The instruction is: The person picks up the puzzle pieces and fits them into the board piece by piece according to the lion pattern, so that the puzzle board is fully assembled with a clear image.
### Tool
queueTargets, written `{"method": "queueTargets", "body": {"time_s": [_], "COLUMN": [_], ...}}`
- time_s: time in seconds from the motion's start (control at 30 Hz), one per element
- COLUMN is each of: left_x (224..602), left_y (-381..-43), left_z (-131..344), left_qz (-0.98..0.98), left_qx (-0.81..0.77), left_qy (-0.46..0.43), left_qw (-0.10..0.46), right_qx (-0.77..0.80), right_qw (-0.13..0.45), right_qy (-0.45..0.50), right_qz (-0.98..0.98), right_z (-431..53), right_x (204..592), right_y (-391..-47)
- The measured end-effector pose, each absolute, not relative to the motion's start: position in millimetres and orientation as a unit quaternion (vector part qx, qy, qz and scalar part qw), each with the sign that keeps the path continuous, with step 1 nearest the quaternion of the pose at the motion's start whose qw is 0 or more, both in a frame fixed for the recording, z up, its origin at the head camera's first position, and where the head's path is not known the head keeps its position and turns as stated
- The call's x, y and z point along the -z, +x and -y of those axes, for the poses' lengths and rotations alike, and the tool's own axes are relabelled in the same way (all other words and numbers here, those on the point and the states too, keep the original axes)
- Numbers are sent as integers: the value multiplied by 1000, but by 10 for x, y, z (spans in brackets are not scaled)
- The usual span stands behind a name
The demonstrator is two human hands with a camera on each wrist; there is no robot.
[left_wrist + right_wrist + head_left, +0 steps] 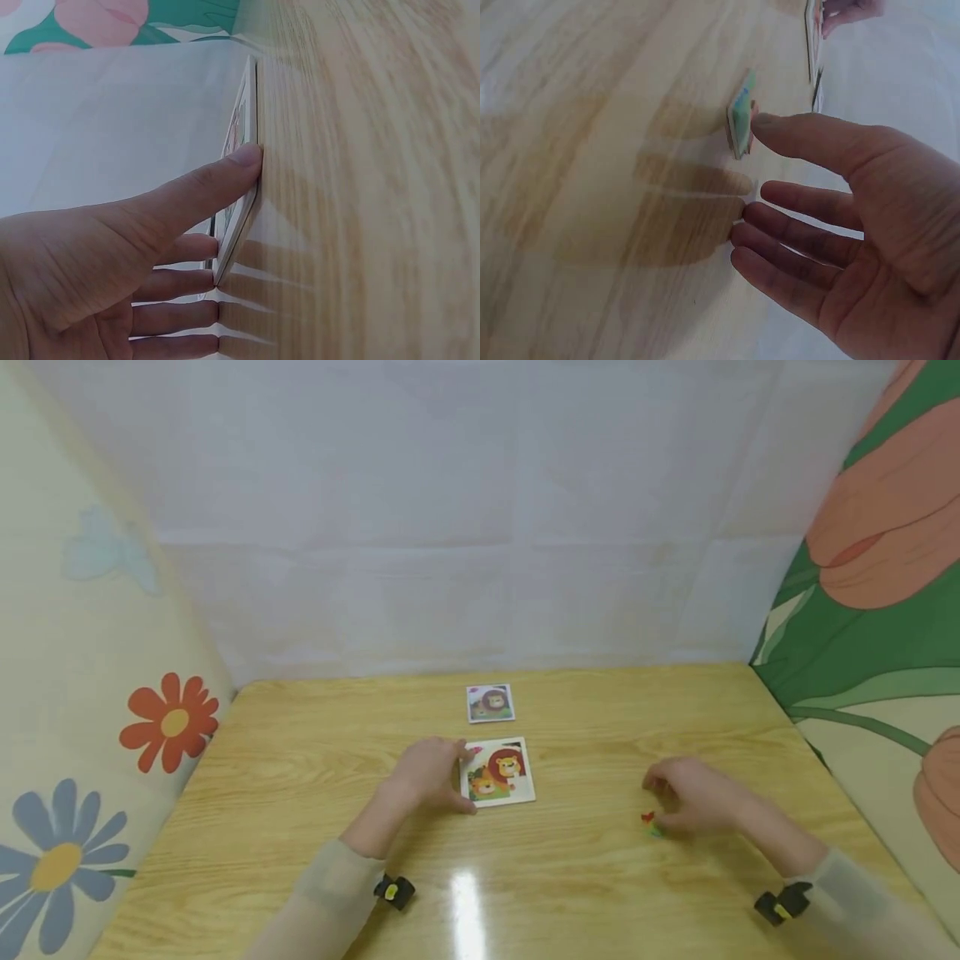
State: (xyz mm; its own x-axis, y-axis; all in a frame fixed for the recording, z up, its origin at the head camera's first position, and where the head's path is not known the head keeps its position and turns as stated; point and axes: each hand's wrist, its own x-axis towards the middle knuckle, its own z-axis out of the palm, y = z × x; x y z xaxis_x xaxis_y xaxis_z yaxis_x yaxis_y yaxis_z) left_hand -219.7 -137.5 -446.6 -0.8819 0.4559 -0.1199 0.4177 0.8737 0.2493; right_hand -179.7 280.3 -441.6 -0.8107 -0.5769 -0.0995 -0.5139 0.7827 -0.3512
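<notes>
A white-bordered jigsaw board with a lion and a cub lies mid-table, with gaps in its picture. My left hand rests along its left side. The left thumb presses near the board's edge, and the other fingers reach out straight with their tips at the edge and tabletop. Over to the right, small red-and-green puzzle pieces lie on the table. Above them hovers my right hand, fingers spread loosely. Its thumb tip overlaps the pieces in the right wrist view, with the other fingertips well apart from the thumb.
Behind the board lies a smaller card with a matching lion picture. A white cloth closes off the back of the wooden table. Flower-printed panels stand left and right. Each wrist wears a small black camera.
</notes>
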Motion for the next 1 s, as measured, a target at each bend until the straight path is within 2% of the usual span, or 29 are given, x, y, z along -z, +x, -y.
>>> {"method": "queueTargets", "body": {"time_s": [0.13, 0.37, 0.63, 1.0], "left_x": [4466, 4451, 4441, 4440], "left_y": [-2207, -2211, -2206, -2172], "left_z": [1374, 1352, 1358, 1386], "left_qz": [-967, -965, -963, -962], "left_qx": [-107, -112, -115, -117], "left_qy": [217, 221, 228, 234], "left_qw": [85, 84, 81, 76], "right_qx": [157, 196, 198, 226], "right_qw": [99, 141, 148, 87], "right_qy": [-301, -312, -335, -399], "right_qz": [-935, -919, -909, -884], "right_z": [-2770, -2747, -2755, -2705], "right_x": [4451, 4465, 4481, 4571], "right_y": [-1759, -1715, -1762, -1907]}}
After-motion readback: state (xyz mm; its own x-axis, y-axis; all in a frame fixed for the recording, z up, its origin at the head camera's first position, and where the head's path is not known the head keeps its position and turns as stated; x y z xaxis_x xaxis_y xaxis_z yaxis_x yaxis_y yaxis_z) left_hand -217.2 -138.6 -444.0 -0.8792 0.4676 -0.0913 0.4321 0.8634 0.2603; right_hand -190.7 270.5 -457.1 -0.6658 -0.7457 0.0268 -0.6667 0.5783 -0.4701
